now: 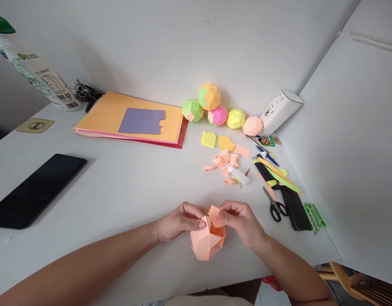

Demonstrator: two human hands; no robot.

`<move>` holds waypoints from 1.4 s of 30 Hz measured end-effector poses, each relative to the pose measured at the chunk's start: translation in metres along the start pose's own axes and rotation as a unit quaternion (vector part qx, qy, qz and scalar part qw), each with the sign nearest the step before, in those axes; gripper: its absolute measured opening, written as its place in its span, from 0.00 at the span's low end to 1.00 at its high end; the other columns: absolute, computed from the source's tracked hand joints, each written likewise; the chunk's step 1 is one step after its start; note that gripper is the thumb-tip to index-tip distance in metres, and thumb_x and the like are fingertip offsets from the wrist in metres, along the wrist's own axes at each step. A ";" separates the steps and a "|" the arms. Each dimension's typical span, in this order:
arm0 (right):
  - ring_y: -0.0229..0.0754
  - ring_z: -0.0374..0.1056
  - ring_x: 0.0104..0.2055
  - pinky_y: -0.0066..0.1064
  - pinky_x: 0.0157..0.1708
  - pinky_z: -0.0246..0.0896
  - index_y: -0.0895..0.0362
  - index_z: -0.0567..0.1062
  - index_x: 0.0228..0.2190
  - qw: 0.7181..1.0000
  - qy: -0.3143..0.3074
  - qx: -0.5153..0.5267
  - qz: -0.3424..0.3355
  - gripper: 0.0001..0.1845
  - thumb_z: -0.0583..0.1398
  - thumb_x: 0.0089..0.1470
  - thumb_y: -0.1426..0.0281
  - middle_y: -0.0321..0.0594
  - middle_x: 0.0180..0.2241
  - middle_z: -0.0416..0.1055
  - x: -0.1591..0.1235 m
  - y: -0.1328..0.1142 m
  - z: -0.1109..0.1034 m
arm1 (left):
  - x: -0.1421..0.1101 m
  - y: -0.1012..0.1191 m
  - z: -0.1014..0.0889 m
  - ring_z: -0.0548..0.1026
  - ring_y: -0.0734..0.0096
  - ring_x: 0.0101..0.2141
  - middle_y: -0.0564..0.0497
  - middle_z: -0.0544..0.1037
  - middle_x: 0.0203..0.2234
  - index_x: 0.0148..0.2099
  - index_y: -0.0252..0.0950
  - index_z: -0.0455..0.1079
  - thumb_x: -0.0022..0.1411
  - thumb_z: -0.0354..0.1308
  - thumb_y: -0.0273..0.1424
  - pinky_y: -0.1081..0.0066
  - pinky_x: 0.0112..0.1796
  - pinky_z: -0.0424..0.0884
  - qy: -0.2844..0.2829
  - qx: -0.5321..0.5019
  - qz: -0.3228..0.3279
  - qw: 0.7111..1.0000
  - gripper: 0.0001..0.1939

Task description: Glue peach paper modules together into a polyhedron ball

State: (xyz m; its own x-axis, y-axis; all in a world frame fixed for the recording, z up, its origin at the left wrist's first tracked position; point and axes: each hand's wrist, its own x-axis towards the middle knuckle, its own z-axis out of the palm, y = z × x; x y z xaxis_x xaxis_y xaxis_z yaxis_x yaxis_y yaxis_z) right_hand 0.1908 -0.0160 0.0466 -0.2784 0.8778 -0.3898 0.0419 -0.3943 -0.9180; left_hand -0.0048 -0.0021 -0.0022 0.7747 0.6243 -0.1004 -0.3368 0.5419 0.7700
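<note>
A partly built peach paper ball, faceted and with a gap at its upper right, is held near the front of the desk. My left hand pinches its upper left edge between thumb and fingers. In my right hand a small folded peach paper piece is pinched at the ball's opening; whether it is joined to the ball I cannot tell. Beyond the hands lie several loose folded peach pieces and a small white glue bottle on its side.
Several finished paper balls sit against the wall, beside a white box. Coloured paper sheets lie at back left, a black tablet at left. Scissors, a phone and paper strips are at right.
</note>
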 end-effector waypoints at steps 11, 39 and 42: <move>0.35 0.62 0.28 0.29 0.29 0.60 0.58 0.74 0.20 1.000 0.027 -0.015 -0.006 0.13 0.64 0.46 0.61 0.35 0.26 0.66 -0.007 0.000 0.007 | -0.001 -0.002 0.001 0.70 0.65 0.34 0.46 0.76 0.32 0.32 0.33 0.78 0.54 0.61 0.32 0.67 0.35 0.65 0.022 0.015 0.010 1.000 0.07; 0.37 0.62 0.32 0.30 0.32 0.61 0.57 0.74 0.23 0.996 0.046 -0.063 -0.047 0.13 0.62 0.49 0.60 0.37 0.29 0.64 -0.011 0.010 0.015 | -0.001 -0.005 0.010 0.72 0.69 0.30 0.48 0.76 0.28 0.29 0.32 0.75 0.54 0.62 0.32 0.70 0.31 0.66 0.067 0.006 0.045 0.997 0.08; 0.38 0.62 0.34 0.31 0.35 0.61 0.56 0.73 0.22 0.996 0.027 -0.075 -0.050 0.13 0.61 0.50 0.60 0.37 0.28 0.64 -0.012 0.006 0.015 | -0.002 -0.002 0.013 0.72 0.69 0.30 0.48 0.76 0.28 0.29 0.32 0.75 0.55 0.61 0.32 0.70 0.32 0.66 0.059 0.016 0.055 0.997 0.08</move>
State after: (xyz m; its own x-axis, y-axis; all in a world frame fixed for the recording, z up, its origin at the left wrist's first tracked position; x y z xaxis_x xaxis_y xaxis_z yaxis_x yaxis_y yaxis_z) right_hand 0.1803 -0.0327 0.0466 -0.2368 0.9256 -0.2953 0.1604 -0.2625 -0.9515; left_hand 0.0013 -0.0118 0.0043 0.6650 0.7419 -0.0856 -0.3984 0.4494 0.7996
